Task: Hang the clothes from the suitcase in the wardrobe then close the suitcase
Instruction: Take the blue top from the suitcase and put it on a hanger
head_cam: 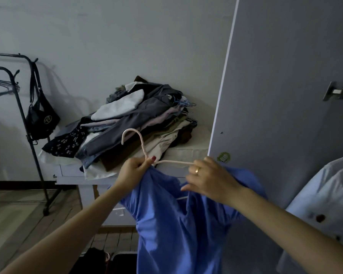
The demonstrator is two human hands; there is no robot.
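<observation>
1. Nearest the camera, the left hand pinches the pink hanger at its neck; the right hand grips its arm, with the blue garment draped below.
2. Right of them stands the wardrobe door, bearing an unreadable green sticker.
3. Behind, the clothes pile covers a white cabinet.
4. Farthest left, a black bag hangs on a rack.

We have one view only: wide-angle head cam, looking forward and slightly down from the wearer's head. Close range on both hands at lower centre, forearms entering from the bottom corners. Wall fills the background, wardrobe door close on the right.
</observation>
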